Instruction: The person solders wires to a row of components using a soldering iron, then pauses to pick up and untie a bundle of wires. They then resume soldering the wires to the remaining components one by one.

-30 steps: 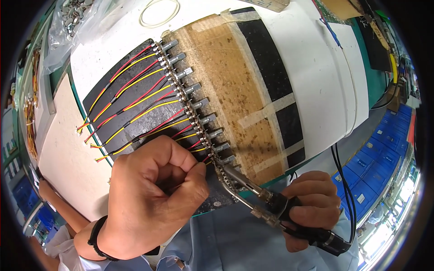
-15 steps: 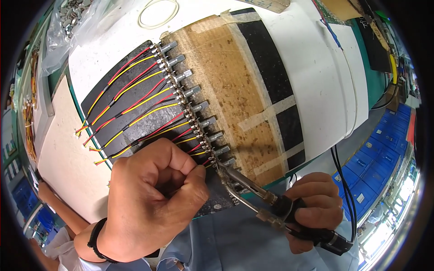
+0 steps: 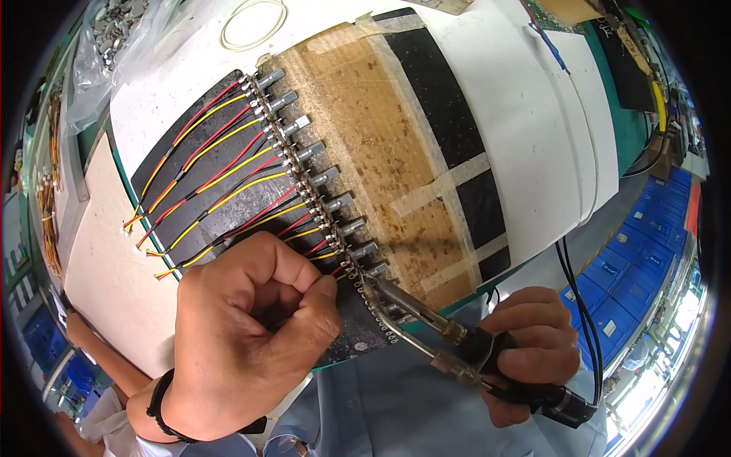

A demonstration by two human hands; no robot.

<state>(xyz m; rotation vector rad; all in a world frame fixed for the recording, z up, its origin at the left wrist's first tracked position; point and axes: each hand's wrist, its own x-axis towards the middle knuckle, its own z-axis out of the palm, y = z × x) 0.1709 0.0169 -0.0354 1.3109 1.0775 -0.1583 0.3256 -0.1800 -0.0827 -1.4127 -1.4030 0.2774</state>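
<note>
My left hand (image 3: 251, 327) is closed in a pinch at the near end of a row of metal-shafted parts (image 3: 324, 179) that look like potentiometers. A thin wire (image 3: 340, 276) runs from its fingertips to the solder terminals; the pinched end is hidden. Red, yellow and black wires (image 3: 228, 179) fan out leftward from the other terminals. In my right hand (image 3: 533, 346) is a soldering iron (image 3: 487, 354) with a bent metal feed tube (image 3: 407, 335) alongside. Its tip meets the row close to the left fingertips. Below it, a line of bare terminal loops (image 3: 384, 327) shows.
A wooden board (image 3: 381, 145) with black strips and tape carries the row on a white work surface (image 3: 533, 137). A clear bag of metal parts (image 3: 114, 34) and a coiled pale cord (image 3: 253, 23) lie at the back. Blue bins (image 3: 628, 259) stand right; another person's arm (image 3: 106, 350) shows left.
The board with its row of parts and wires has shifted slightly left. My left hand has moved a little left with it, while the soldering iron has stayed almost in place.
</note>
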